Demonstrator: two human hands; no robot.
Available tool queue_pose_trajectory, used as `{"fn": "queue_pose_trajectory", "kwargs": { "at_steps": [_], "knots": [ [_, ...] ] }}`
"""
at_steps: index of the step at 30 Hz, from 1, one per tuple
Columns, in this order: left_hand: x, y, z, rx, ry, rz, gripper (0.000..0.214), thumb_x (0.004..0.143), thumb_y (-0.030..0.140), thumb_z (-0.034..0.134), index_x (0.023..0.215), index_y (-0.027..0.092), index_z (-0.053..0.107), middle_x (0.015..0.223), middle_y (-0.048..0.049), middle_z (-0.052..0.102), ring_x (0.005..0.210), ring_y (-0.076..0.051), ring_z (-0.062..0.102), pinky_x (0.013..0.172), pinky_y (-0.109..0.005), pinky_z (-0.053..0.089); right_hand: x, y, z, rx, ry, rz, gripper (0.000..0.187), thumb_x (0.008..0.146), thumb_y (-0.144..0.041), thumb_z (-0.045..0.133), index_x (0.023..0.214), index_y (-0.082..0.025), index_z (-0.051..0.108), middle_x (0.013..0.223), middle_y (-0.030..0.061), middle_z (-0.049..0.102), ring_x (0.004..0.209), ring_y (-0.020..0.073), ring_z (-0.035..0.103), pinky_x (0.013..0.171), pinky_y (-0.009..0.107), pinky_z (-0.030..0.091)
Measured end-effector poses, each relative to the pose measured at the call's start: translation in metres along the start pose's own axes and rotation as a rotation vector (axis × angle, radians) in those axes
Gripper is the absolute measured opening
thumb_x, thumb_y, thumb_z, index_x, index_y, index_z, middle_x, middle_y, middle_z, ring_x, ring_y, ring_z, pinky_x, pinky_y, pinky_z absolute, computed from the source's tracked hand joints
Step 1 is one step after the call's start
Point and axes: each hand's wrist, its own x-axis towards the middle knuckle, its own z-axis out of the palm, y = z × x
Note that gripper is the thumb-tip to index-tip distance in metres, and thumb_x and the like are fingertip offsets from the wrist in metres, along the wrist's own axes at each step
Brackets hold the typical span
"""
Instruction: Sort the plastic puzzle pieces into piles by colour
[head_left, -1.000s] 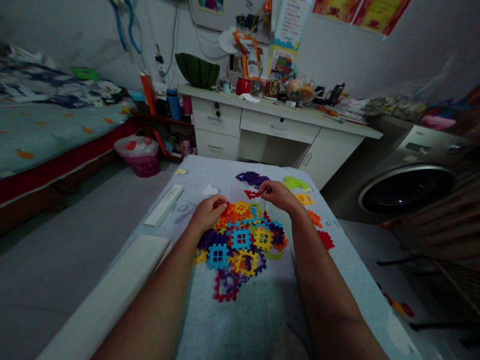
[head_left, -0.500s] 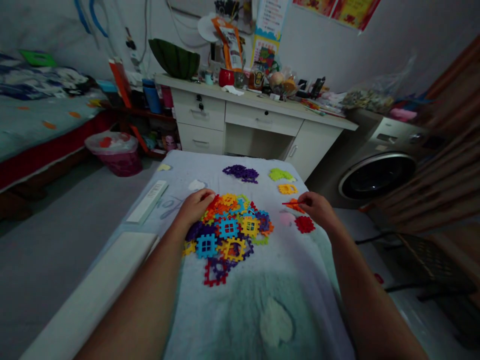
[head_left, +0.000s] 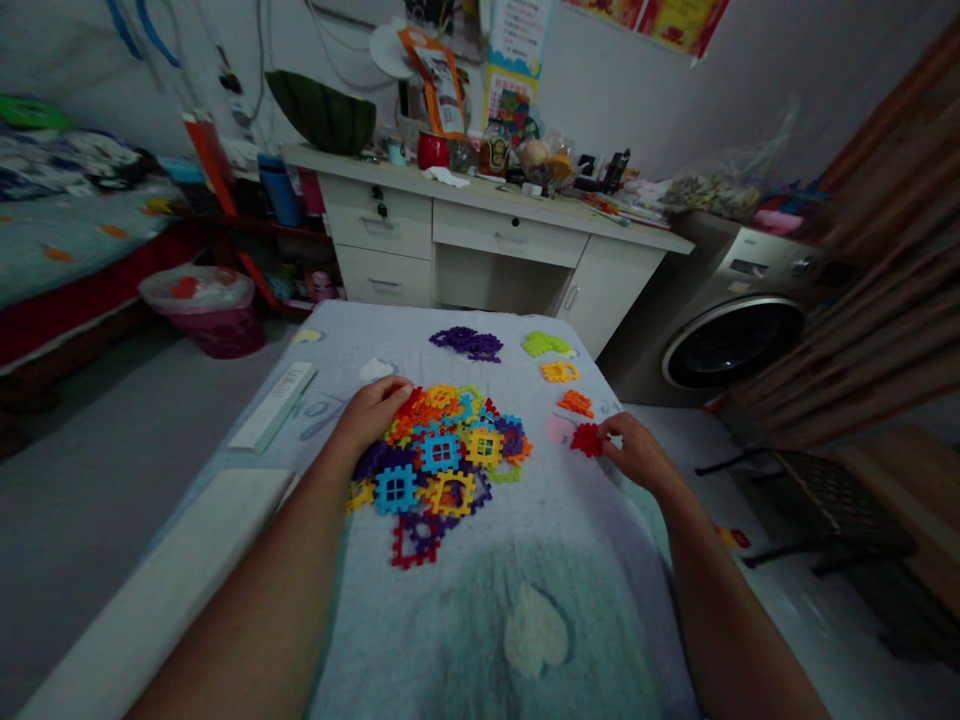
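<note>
On the cloth-covered table lies a mixed pile of toothed plastic building pieces (head_left: 441,452) in blue, yellow, purple, orange, red and green. My left hand (head_left: 381,405) is closed at the pile's far left edge, its fingertips pinching a red piece (head_left: 410,402) partly hidden by them. On the right, my right hand (head_left: 634,450) pinches a red building piece (head_left: 586,440) by its right edge, low at the tabletop. Whether another red piece lies beneath it is hidden. Just beyond are an orange group (head_left: 576,402), a yellow piece (head_left: 560,371), green pieces (head_left: 546,344) and a purple heap (head_left: 466,343).
A long white box (head_left: 273,408) lies along the table's left side, with a larger white panel (head_left: 187,590) nearer me. A white desk (head_left: 390,230) stands beyond the table. To the right are a washing machine (head_left: 739,270) and a dark chair (head_left: 832,500).
My right hand has come nearer and lower, bringing the red piece from above the orange pieces to the red piece's spot. My left hand stays at the pile. The view has shifted slightly right.
</note>
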Motion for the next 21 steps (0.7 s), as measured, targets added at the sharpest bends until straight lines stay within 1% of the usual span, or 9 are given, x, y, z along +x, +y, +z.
{"fn": "queue_pose_trajectory", "kwargs": {
  "at_steps": [2, 4, 6, 8, 12, 14, 16, 18, 21],
  "knots": [
    [0.0, 0.001, 0.0, 0.003, 0.001, -0.004, 0.038, 0.078, 0.052, 0.054, 0.091, 0.02, 0.069, 0.091, -0.0029, 0.072, 0.088, -0.023, 0.063, 0.082, -0.03, 0.047, 0.003, -0.004, 0.004, -0.024, 0.042, 0.018, 0.014, 0.077, -0.027, 0.059, 0.085, -0.019, 0.067, 0.093, 0.0094, 0.067, 0.091, 0.0239, 0.061, 0.086, 0.037, 0.045],
    [0.0, 0.002, -0.001, 0.002, -0.003, -0.008, 0.039, 0.078, 0.054, 0.054, 0.09, 0.02, 0.07, 0.09, -0.0027, 0.072, 0.087, -0.022, 0.064, 0.081, -0.03, 0.047, 0.005, -0.008, 0.01, -0.03, 0.074, 0.041, 0.025, 0.078, -0.036, 0.063, 0.095, -0.018, 0.067, 0.101, 0.0113, 0.068, 0.095, 0.0253, 0.061, 0.088, 0.038, 0.045],
    [0.0, 0.002, -0.001, -0.004, -0.005, -0.007, 0.038, 0.078, 0.054, 0.055, 0.09, 0.02, 0.07, 0.089, -0.0023, 0.072, 0.086, -0.022, 0.064, 0.08, -0.03, 0.047, 0.007, -0.012, 0.015, -0.032, 0.068, 0.057, 0.032, 0.079, -0.041, 0.064, 0.101, -0.018, 0.066, 0.105, 0.0121, 0.068, 0.096, 0.0252, 0.061, 0.087, 0.037, 0.045],
    [0.0, 0.002, -0.001, -0.01, -0.004, -0.001, 0.037, 0.077, 0.052, 0.055, 0.089, 0.021, 0.07, 0.089, -0.0019, 0.072, 0.085, -0.022, 0.064, 0.079, -0.03, 0.047, 0.008, -0.013, 0.018, -0.045, 0.036, 0.057, 0.031, 0.08, -0.042, 0.064, 0.1, -0.019, 0.067, 0.101, 0.0112, 0.068, 0.092, 0.0239, 0.061, 0.084, 0.035, 0.045],
    [-0.001, 0.002, -0.001, -0.004, -0.003, 0.0, 0.036, 0.078, 0.05, 0.054, 0.09, 0.02, 0.07, 0.089, -0.0021, 0.071, 0.085, -0.022, 0.064, 0.079, -0.03, 0.047, 0.007, -0.012, 0.017, -0.041, -0.001, 0.023, 0.022, 0.079, -0.037, 0.062, 0.09, -0.018, 0.067, 0.091, 0.0088, 0.067, 0.085, 0.0218, 0.06, 0.08, 0.033, 0.045],
    [-0.001, 0.003, -0.001, 0.001, -0.006, -0.001, 0.036, 0.078, 0.051, 0.054, 0.09, 0.02, 0.07, 0.089, -0.0025, 0.071, 0.085, -0.022, 0.064, 0.079, -0.03, 0.047, 0.007, -0.011, 0.015, -0.03, -0.014, 0.015, 0.019, 0.078, -0.033, 0.061, 0.088, -0.018, 0.066, 0.09, 0.0082, 0.066, 0.084, 0.0215, 0.06, 0.079, 0.033, 0.046],
    [-0.001, 0.005, -0.002, 0.002, -0.011, -0.002, 0.037, 0.078, 0.052, 0.054, 0.09, 0.02, 0.069, 0.089, -0.0029, 0.071, 0.085, -0.022, 0.064, 0.079, -0.031, 0.047, 0.006, -0.01, 0.014, -0.025, -0.024, 0.005, 0.02, 0.077, -0.031, 0.061, 0.091, -0.018, 0.066, 0.092, 0.0087, 0.065, 0.085, 0.0221, 0.059, 0.081, 0.035, 0.046],
    [-0.001, 0.006, -0.002, 0.006, -0.016, -0.007, 0.038, 0.078, 0.052, 0.053, 0.091, 0.02, 0.069, 0.089, -0.003, 0.071, 0.085, -0.023, 0.064, 0.079, -0.031, 0.047, 0.005, -0.011, 0.015, -0.023, -0.029, -0.017, 0.025, 0.077, -0.028, 0.06, 0.098, -0.017, 0.066, 0.099, 0.0111, 0.065, 0.091, 0.0237, 0.06, 0.086, 0.037, 0.046],
    [-0.001, 0.007, -0.002, 0.018, -0.022, -0.02, 0.039, 0.079, 0.051, 0.052, 0.094, 0.019, 0.068, 0.09, -0.0029, 0.07, 0.085, -0.023, 0.064, 0.079, -0.032, 0.047, 0.004, -0.012, 0.017, -0.026, -0.043, -0.07, 0.034, 0.078, -0.024, 0.056, 0.11, -0.013, 0.064, 0.113, 0.0167, 0.063, 0.105, 0.0273, 0.058, 0.096, 0.042, 0.042]
  ]
}}
